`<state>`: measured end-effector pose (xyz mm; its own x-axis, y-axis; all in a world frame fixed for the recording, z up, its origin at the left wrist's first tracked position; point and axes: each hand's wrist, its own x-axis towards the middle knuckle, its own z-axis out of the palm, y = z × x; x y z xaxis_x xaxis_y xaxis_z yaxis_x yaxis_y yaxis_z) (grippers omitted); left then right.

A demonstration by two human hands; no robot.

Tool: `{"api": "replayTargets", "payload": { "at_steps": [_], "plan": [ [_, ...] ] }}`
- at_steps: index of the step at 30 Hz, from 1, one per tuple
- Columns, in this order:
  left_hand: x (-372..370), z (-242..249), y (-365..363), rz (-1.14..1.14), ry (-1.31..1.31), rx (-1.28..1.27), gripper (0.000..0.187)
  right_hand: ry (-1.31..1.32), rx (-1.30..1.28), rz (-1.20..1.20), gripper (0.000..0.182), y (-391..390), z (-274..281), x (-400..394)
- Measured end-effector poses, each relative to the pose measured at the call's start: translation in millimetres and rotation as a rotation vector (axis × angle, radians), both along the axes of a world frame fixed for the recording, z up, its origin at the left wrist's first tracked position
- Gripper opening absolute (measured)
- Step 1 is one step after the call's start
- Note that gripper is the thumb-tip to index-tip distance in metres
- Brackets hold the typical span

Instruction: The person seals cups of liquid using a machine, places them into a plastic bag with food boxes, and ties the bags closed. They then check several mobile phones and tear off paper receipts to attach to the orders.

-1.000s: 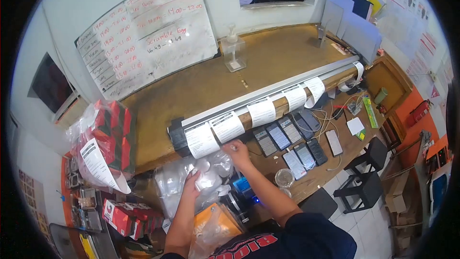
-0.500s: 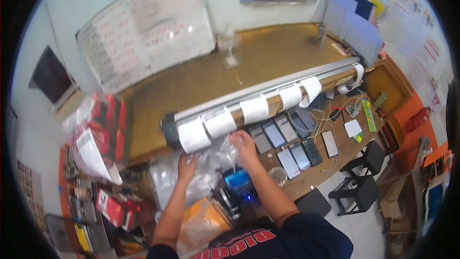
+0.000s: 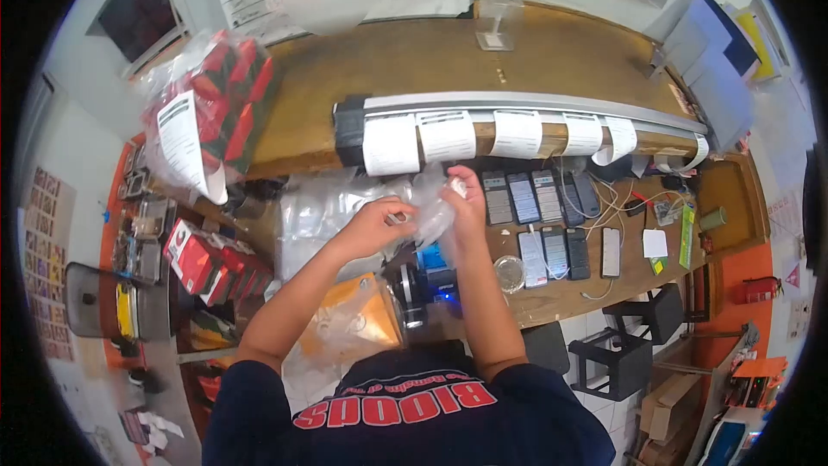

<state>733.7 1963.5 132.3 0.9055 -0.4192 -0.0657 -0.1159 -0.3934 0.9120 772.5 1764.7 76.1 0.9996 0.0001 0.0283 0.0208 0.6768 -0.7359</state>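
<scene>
A crumpled clear plastic bag [image 3: 429, 211] is between my two hands, above the work counter. My right hand [image 3: 467, 205] is closed on the bag's right side, and a small whitish bit shows at its fingers. My left hand [image 3: 378, 226] has its fingers curled, with the fingertips at the bag's left edge. Beneath and to the left lie flat clear plastic bags [image 3: 306, 229] in a pile. A black device with a blue top [image 3: 433, 259] stands just below the bag I hold.
Paper slips [image 3: 390, 145] hang from a metal rail [image 3: 535, 103] ahead. Several phones [image 3: 522, 198] with cables and a glass dish [image 3: 509, 273] are on the right. Bagged red boxes [image 3: 216, 99] sit at left. An orange packet [image 3: 349, 315] is nearer me; black stools [image 3: 612, 362] stand lower right.
My hands have come up off the pile with the clear bag bunched between them. My left hand has turned inward toward the bag. The camera view has shifted and levelled.
</scene>
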Motion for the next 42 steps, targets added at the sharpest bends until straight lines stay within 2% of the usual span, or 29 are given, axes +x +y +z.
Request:
{"api": "replayTargets", "payload": {
  "at_steps": [1,2,4,6,8,9,10,11,12,13,14,15,18,20,22,23,25,26,28,29,30,32,33,34,35,36,39,41,42],
  "plan": [
    [-16,12,7,0.053,-0.045,-0.001,0.041,0.031,-0.040,-0.007,0.037,-2,20,-11],
    [-36,28,20,0.074,-0.024,-0.001,0.041,0.067,-0.007,-0.024,0.039,-2,27,-19],
    [-82,64,50,0.164,-0.259,0.340,0.071,0.038,-0.062,-0.050,0.041,-9,16,-24],
    [-145,88,71,0.184,-0.191,0.473,0.084,0.092,-0.034,-0.052,0.037,-1,34,-48],
    [-211,84,90,0.190,-0.116,0.605,0.096,0.207,0.086,0.153,0.040,-7,31,-92],
    [-240,74,97,0.205,0.010,0.607,0.102,0.306,0.299,0.335,0.045,-8,37,-117],
    [-264,63,103,0.220,0.121,0.601,0.109,0.339,0.405,0.468,0.048,-13,1,-140],
    [-287,51,109,0.357,0.223,0.358,0.100,0.384,0.353,0.414,0.050,-25,-28,-174],
    [-298,50,116,0.378,0.230,0.354,0.100,0.548,-0.012,0.284,0.044,-6,28,-212],
    [-309,50,122,0.383,0.434,0.149,0.092,0.440,-0.234,0.488,0.040,-20,16,-244],
    [-323,51,126,0.381,0.632,-0.063,0.084,-0.002,-0.126,0.782,0.035,-23,25,-244],
    [-345,24,133,0.367,0.592,-0.229,0.069,-0.232,-0.281,0.970,0.033,-29,31,-237],
    [-351,6,135,0.428,0.690,-0.312,0.054,-0.211,-0.487,1.084,0.027,-37,51,-229],
    [-342,3,129,0.448,0.610,-0.210,0.045,-0.145,-0.562,1.154,0.021,-26,77,-211],
    [-330,0,123,0.535,-0.340,0.626,0.036,-0.371,-0.723,1.186,0.015,-11,82,-194],
    [-333,-11,129,0.542,-0.340,0.623,0.036,-0.446,-0.724,0.977,0.014,6,86,-188],
    [-339,-42,143,0.255,-0.335,0.488,0.030,-0.478,-0.668,0.569,0.013,55,98,-180],
    [-343,-45,149,0.261,-0.343,0.489,0.030,-0.438,-0.611,0.372,0.012,84,106,-180],
    [-348,-46,163,0.651,0.059,-0.086,0.015,-0.496,-0.593,0.202,0.015,136,119,-187],
    [-347,-37,166,0.887,0.143,-0.417,0.009,-0.572,-0.589,0.309,0.018,158,124,-193],
    [-344,-36,171,0.891,0.141,-0.416,0.009,-0.645,-0.581,0.419,0.021,178,127,-200],
    [-338,-33,180,1.130,0.003,-1.003,0.012,-0.659,-0.566,0.725,0.028,211,95,-213],
    [-339,-23,181,1.078,0.005,-1.159,0.019,-0.662,-0.565,0.725,0.028,215,61,-212],
    [-340,-20,185,1.076,0.001,-1.160,0.019,-0.755,-0.801,1.005,0.028,215,20,-208],
    [-343,-18,187,0.950,0.044,-1.349,0.021,-0.839,-1.043,1.289,0.028,217,-6,-205],
    [-346,-17,188,0.813,0.088,-1.532,0.024,-0.844,-1.046,1.292,0.028,222,-16,-205],
    [-341,19,166,0.874,0.142,-1.472,0.028,-0.762,-1.172,1.366,0.023,245,-25,-209],
    [-339,25,159,0.939,0.147,-1.385,0.031,-0.828,-1.177,0.925,0.016,275,-22,-223],
    [-337,20,162,1.016,-0.012,-1.269,0.032,-0.831,-1.176,0.913,0.016,278,-10,-231]
  ]
}}
